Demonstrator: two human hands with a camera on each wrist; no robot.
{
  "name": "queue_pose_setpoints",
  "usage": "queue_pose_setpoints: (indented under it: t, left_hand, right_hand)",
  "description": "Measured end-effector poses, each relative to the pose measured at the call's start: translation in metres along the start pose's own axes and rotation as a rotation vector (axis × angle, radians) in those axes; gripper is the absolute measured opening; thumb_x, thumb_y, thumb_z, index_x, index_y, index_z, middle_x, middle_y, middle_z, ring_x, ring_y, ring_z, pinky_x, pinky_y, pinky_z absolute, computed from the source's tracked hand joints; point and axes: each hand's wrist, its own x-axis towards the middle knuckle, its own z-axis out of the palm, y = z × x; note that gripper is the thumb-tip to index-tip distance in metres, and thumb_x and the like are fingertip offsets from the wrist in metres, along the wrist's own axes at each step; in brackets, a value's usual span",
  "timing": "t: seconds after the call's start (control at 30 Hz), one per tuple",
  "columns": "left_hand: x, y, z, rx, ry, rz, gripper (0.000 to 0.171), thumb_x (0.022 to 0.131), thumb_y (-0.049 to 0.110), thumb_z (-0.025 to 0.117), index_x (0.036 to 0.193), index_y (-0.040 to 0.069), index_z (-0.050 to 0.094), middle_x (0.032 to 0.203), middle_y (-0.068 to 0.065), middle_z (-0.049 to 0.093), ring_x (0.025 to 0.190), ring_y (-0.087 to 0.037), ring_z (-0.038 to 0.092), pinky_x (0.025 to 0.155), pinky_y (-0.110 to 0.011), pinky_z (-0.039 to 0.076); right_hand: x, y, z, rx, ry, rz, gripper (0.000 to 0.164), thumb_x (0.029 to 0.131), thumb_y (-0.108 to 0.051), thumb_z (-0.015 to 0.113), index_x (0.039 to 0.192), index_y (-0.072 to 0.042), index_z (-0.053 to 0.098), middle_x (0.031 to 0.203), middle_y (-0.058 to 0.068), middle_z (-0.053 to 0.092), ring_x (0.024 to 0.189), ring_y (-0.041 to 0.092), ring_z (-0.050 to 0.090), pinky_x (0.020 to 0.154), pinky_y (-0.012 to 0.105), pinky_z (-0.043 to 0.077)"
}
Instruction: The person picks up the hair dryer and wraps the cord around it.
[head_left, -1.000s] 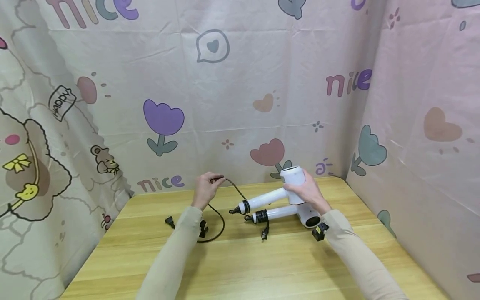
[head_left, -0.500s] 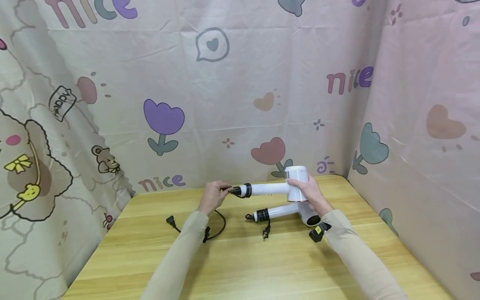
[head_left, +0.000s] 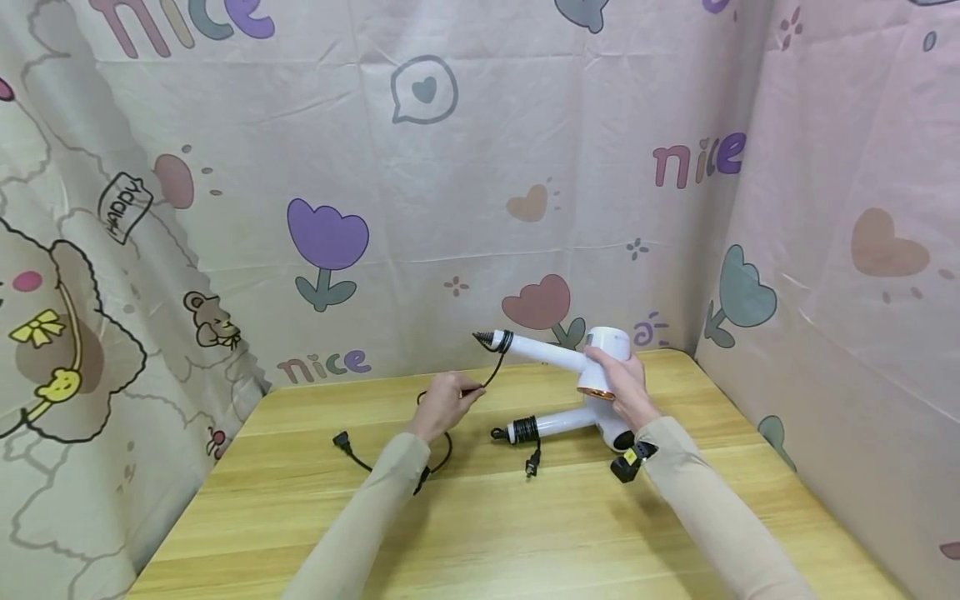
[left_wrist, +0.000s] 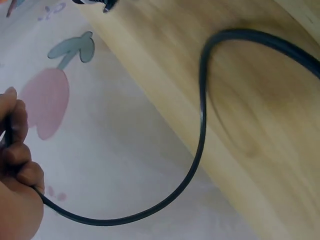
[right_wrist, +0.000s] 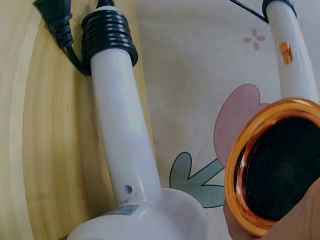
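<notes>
My right hand (head_left: 626,385) grips the head of a white hair dryer (head_left: 546,353), raised off the table with its handle pointing left and slightly up. An orange ring (right_wrist: 234,185) rims its dark grille in the right wrist view. Black cord is wound around the handle's end. My left hand (head_left: 444,406) pinches the loose black cord (head_left: 492,372) a little below and left of that end. From there the cord (left_wrist: 202,120) curves down to the table, and its plug (head_left: 341,440) lies at the left.
A second white hair dryer (head_left: 562,422) lies on the wooden table (head_left: 525,542) below the raised one. Its cord (right_wrist: 111,35) is coiled around the handle, with the plug (head_left: 532,464) hanging out in front. A printed curtain (head_left: 450,208) stands behind the table and along both sides.
The raised hair dryer's handle has swung upward, and its head has shifted right. My left hand went right to the handle's end, then dropped lower with the cord drawn below it.
</notes>
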Motion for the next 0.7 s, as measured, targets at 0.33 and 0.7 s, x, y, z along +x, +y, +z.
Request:
queue_pose_setpoints:
  t: [0.33, 0.7]
  left_hand:
    - [0.003, 0.021, 0.0, 0.171, 0.027, 0.126, 0.006, 0.087, 0.014, 0.075, 0.091, 0.011, 0.079, 0.084, 0.001, 0.073, 0.076, -0.011, 0.061, 0.069, -0.023, 0.053]
    - [0.006, 0.028, -0.011, 0.313, 0.121, 0.205, 0.005, 0.084, 0.018, 0.078, 0.086, 0.014, 0.078, 0.077, 0.005, 0.067, 0.069, -0.01, 0.051, 0.065, -0.025, 0.043]
  right_hand:
    - [-0.006, -0.002, 0.002, -0.224, 0.149, -0.17, 0.098, 0.075, -0.053, 0.079, 0.151, -0.015, 0.029, 0.126, 0.014, 0.054, 0.106, 0.03, 0.057, 0.084, 0.04, 0.052]
    - [-0.009, 0.001, -0.001, -0.391, 0.206, -0.383, 0.099, 0.072, -0.051, 0.082, 0.151, -0.021, 0.031, 0.115, 0.012, 0.062, 0.097, 0.03, 0.06, 0.079, 0.039, 0.049]
